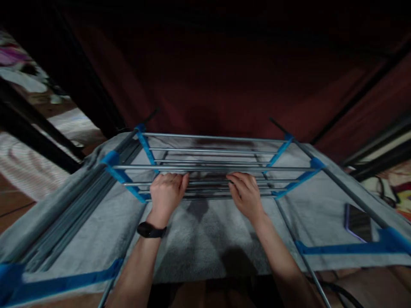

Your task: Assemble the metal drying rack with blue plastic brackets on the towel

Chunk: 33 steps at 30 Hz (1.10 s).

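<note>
A rack of thin metal rods (218, 168) with blue plastic brackets (147, 147) lies over a grey cloth. My left hand (167, 190), with a black band on its wrist, is closed over the rods left of the middle, fingers curled away from me. Right of the middle, my right hand (246, 192) bends its fingers over the same group of rods, thumb lower down. A gap separates the two hands. The fingertips of both are partly hidden, so exactly which rod each grips is hard to make out.
The grey cloth (195, 239) covers the surface beneath. A phone (358, 222) lies at the right, by another blue bracket (349, 248). Several loose rods (80, 209) lie along the left side. Dark red fabric (205, 85) hangs behind, between dark posts (86, 77).
</note>
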{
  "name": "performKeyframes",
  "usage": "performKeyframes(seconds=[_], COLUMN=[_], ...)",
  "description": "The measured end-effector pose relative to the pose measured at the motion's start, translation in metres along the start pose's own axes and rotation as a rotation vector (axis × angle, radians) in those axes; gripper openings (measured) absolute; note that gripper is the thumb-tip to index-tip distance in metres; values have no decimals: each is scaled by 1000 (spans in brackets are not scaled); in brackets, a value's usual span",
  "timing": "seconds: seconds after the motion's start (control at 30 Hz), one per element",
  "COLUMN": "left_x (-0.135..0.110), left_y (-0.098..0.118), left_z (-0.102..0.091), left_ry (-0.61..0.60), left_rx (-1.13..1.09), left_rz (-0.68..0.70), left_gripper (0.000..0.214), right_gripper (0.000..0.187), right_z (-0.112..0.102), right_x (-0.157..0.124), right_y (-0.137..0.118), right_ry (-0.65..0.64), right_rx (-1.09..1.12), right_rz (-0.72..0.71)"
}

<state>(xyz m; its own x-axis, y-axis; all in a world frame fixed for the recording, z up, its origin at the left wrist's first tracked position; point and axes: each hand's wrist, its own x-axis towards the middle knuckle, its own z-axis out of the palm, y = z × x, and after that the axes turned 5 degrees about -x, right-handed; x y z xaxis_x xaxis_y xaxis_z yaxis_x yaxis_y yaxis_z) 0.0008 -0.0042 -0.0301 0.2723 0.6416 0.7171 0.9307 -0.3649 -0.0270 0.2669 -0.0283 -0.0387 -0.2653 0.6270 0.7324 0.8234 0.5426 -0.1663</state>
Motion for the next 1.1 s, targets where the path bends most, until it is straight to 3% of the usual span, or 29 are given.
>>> performKeyframes(seconds=[0.1, 0.2, 0.27, 0.37, 0.47, 0.53, 0.6, 0.67, 0.77, 0.87, 0.97, 1.1], left_x=[2, 3, 3, 4, 5, 5, 5, 6, 9, 14, 18, 21], left_y=[-3, -3, -3, -3, -2, -1, 0, 1, 4, 7, 8, 6], left_z=[2, 1, 0, -3, -4, -4, -5, -6, -9, -13, -16, -18], left_ry=[11, -4, -25, -75, -142, -189, -237, -281, -347, -456, -569, -630], left_rx=[45, 69, 79, 98, 112, 120, 128, 136, 145, 153, 149, 157], left_rz=[13, 13, 3, -26, -52, -73, -101, -131, -174, -241, -299, -342], left_gripper=[41, 42, 43, 46, 50, 53, 56, 59, 63, 66, 67, 64], right_gripper=[28, 27, 24, 16, 28, 34, 33, 26, 21, 24, 29, 28], right_z=[-2, -2, -4, -10, -14, -15, -14, -12, -8, -3, 1, 3], right_x=[2, 5, 4, -4, -14, -19, -19, -17, -11, -6, -3, -6], right_y=[5, 11, 14, 21, 29, 33, 35, 35, 30, 26, 23, 24], right_ry=[-3, -84, -61, 131, 344, 401, 386, 329, 144, -21, -47, 8], right_rx=[7, 2, 16, 59, 119, 148, 117, 39, -43, -96, -138, -64], right_rz=[30, -31, -41, 55, 259, 374, 380, 294, 129, 86, 131, 126])
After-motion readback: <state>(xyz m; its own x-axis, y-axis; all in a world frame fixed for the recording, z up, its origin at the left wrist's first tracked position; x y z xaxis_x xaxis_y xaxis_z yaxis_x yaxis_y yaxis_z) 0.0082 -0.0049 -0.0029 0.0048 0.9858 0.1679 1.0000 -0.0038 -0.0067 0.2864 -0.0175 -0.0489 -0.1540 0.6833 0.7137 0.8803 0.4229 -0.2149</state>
